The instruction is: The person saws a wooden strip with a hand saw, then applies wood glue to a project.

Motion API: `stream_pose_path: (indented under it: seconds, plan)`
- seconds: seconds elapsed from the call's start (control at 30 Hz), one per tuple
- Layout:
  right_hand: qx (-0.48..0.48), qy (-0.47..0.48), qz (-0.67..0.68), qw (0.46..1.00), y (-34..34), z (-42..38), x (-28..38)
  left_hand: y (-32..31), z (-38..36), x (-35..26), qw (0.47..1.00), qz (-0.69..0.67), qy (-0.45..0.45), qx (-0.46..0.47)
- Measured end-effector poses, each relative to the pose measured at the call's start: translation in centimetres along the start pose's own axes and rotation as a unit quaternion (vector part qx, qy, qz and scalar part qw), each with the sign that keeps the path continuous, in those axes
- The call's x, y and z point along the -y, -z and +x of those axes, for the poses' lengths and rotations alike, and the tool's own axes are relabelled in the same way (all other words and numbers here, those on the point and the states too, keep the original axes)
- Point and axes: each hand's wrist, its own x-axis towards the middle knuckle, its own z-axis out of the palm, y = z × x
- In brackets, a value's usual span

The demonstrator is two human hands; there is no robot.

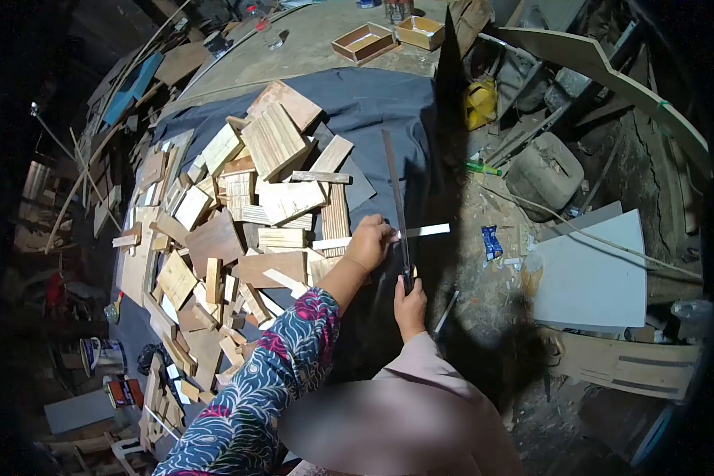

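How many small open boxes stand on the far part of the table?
2: one brown box on the left, and a yellowish box just right of it. I see no others, though clutter could hide some elsewhere.

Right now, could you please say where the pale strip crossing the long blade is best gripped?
Probably along the section of the pale strip left of the long blade, coming from the wood pile side, where the left hand is: the strip is narrow and its other end projects past the blade.

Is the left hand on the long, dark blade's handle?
No: the right hand grips it; the left hand holds a flat white strip.
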Motion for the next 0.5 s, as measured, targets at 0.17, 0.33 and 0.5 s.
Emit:
stream_pose_path:
  seconds: [0.17, 0.33, 0.5]
  plan:
    - [0.019, -0.008, 0.01, 1.0, 0.8, 0.3, 0.8, 0.1, 0.0, 0.1, 1.0, -0.013, 0.0, 0.003]
    - [0.019, -0.024, 0.007, 1.0, 1.1, -0.3, 1.3, 0.0, -0.1, 0.0, 1.0, 0.003, 0.001, -0.001]
    - [0.021, -0.045, 0.023, 0.998, 1.1, -0.7, 0.9, 0.0, 0.2, 0.4, 1.0, -0.004, -0.008, 0.001]
